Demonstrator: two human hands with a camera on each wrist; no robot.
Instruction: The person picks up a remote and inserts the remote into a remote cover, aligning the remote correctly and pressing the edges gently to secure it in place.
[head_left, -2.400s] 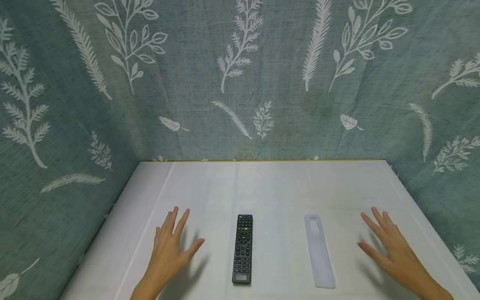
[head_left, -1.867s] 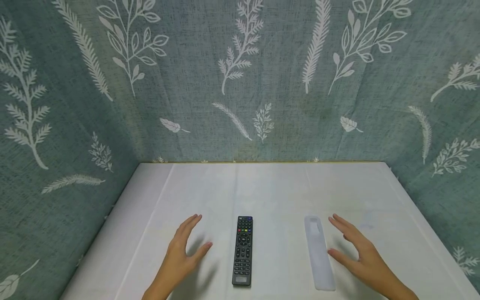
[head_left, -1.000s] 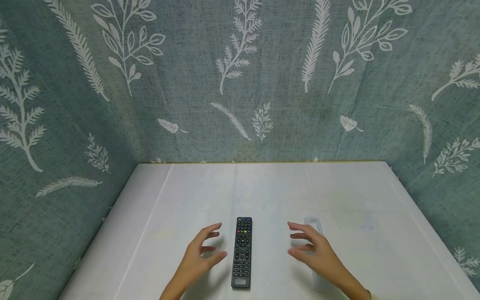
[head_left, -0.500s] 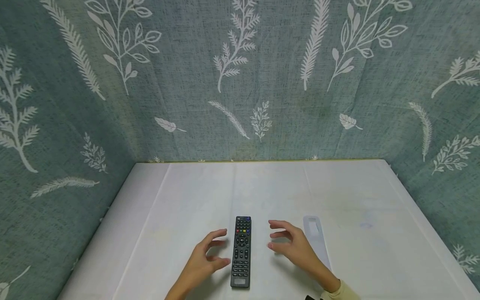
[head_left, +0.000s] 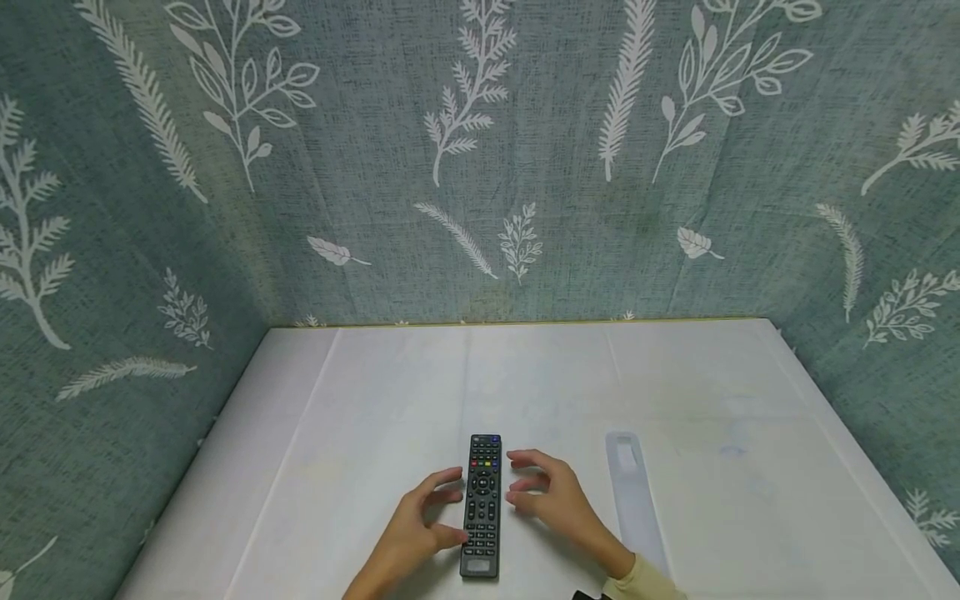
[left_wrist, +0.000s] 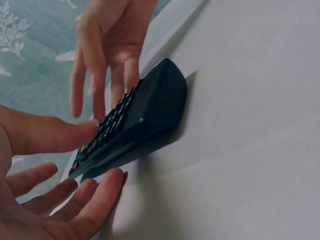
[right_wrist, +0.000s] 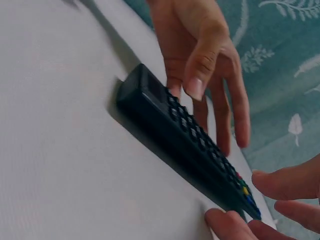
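Note:
A black remote control (head_left: 481,505) lies lengthwise on the white table, its buttons facing up. At its left side is my left hand (head_left: 412,533); the thumb overlaps the edge by the lower keys, and the fingers curve loosely beside it. My right hand (head_left: 555,498) is close to the remote's right side, fingers and thumb slightly bent and apart. In the left wrist view the remote (left_wrist: 150,110) shows its near end, with a hand on either side. The right wrist view has the remote (right_wrist: 175,135) between spread fingers too, not gripped.
Right of my right forearm lies a flat, pale translucent sleeve (head_left: 640,504) with a rectangular opening near its far end. Green leaf-patterned fabric (head_left: 360,167) rises behind and on both sides of the white table (head_left: 540,375). A dark object (head_left: 581,595) shows by the right cuff.
Both hands have moved inward from the sides to the remote. My right hand crossed over the translucent sleeve, which is in view again. The remote and sleeve have stayed put.

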